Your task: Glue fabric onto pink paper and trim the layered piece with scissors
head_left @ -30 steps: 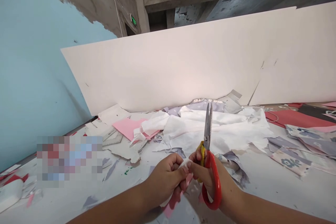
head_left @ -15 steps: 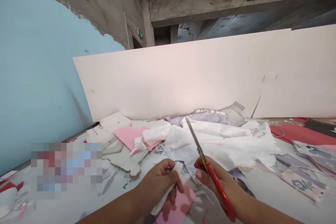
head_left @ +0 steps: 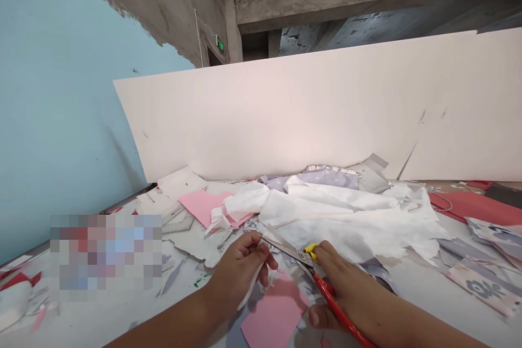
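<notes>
My right hand (head_left: 350, 288) is closed on red-handled scissors (head_left: 302, 256) with a yellow part at the pivot. The blades are parted and point left, one tip close to the fingertips of my left hand (head_left: 240, 263). That hand pinches a thin white piece of paper or cloth (head_left: 249, 289), mostly hidden behind the fingers. Below my hands lies a piece of pink paper (head_left: 277, 310). Just beyond them spreads a large crumpled white sheet (head_left: 346, 223), thin and torn at its edges.
A white board (head_left: 285, 114) stands upright behind the table (head_left: 175, 318). Paper scraps lie all around, with pink heart-shaped paper (head_left: 199, 207) at the left and a red paper bag (head_left: 460, 204) at the right. Printed pieces (head_left: 483, 285) lie near the right edge.
The scissors have swung from pointing up and away to pointing left, and their blades have opened. Their tips are now by my left hand, which still holds the white piece.
</notes>
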Action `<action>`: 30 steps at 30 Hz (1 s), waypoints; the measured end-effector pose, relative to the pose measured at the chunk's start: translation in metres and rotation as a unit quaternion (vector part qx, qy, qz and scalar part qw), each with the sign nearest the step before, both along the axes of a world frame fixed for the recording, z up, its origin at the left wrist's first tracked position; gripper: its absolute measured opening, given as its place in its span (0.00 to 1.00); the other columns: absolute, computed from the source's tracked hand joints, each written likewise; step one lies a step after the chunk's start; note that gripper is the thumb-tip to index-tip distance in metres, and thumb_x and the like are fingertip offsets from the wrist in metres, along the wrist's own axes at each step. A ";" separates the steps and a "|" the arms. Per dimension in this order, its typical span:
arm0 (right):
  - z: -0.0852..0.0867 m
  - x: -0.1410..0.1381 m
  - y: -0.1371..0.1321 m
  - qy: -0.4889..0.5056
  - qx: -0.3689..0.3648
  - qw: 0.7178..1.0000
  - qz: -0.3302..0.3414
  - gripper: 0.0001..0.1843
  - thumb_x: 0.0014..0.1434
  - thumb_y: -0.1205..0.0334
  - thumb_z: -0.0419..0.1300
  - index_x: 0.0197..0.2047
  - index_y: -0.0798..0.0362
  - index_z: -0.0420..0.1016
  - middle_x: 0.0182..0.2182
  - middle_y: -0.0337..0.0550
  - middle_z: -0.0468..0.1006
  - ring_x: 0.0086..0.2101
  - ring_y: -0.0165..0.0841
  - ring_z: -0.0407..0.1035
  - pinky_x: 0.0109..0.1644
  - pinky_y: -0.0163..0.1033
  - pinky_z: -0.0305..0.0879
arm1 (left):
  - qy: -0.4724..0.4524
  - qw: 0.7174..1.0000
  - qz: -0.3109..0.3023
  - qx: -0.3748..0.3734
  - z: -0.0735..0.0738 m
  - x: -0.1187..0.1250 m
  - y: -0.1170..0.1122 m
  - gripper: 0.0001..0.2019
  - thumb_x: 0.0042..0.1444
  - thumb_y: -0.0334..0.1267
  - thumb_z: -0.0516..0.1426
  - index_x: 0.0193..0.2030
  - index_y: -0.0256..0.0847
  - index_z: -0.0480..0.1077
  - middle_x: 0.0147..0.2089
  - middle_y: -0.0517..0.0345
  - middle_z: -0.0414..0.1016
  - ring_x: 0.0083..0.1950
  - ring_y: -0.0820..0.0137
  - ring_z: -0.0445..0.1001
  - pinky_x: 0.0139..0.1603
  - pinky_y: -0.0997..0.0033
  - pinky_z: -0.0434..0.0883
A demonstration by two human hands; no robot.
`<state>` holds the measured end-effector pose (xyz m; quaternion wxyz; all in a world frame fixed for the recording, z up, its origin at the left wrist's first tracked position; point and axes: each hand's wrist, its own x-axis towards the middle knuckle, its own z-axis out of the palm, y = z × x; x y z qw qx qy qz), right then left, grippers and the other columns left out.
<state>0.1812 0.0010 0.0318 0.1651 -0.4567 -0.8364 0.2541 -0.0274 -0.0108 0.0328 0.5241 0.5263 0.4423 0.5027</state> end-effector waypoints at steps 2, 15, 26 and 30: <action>0.002 0.000 0.000 0.009 -0.004 1.000 0.002 0.20 0.42 0.49 0.60 0.36 0.51 0.62 0.36 0.42 0.62 0.32 0.35 0.62 0.34 0.39 0.59 | 0.004 1.000 -0.005 0.003 -0.002 0.000 0.000 0.13 0.50 0.46 0.54 0.26 0.38 0.61 0.23 0.62 0.69 0.17 0.80 0.61 0.23 0.76 0.60; 0.017 -0.006 -0.008 -0.024 -0.003 0.999 0.022 0.17 0.44 0.47 0.58 0.31 0.51 0.62 0.33 0.41 0.64 0.31 0.34 0.62 0.32 0.36 0.59 | 0.031 0.999 -0.020 -0.032 -0.009 -0.001 0.000 0.09 0.50 0.42 0.53 0.27 0.37 0.63 0.17 0.63 0.66 0.15 0.82 0.56 0.17 0.80 0.53; 0.025 -0.009 -0.011 -0.040 -0.059 0.997 -0.033 0.15 0.43 0.51 0.58 0.30 0.51 0.61 0.31 0.40 0.70 0.29 0.34 0.62 0.28 0.34 0.55 | 0.011 1.000 0.001 -0.015 -0.014 -0.005 0.004 0.09 0.47 0.42 0.56 0.25 0.37 0.65 0.18 0.63 0.66 0.16 0.81 0.58 0.20 0.79 0.57; 0.027 -0.010 -0.012 -0.046 -0.054 0.997 -0.032 0.13 0.43 0.53 0.57 0.29 0.51 0.61 0.32 0.40 0.70 0.30 0.34 0.62 0.29 0.34 0.55 | 0.022 1.000 0.008 0.008 -0.014 -0.006 0.005 0.08 0.47 0.40 0.56 0.25 0.37 0.67 0.22 0.61 0.68 0.21 0.78 0.62 0.24 0.77 0.60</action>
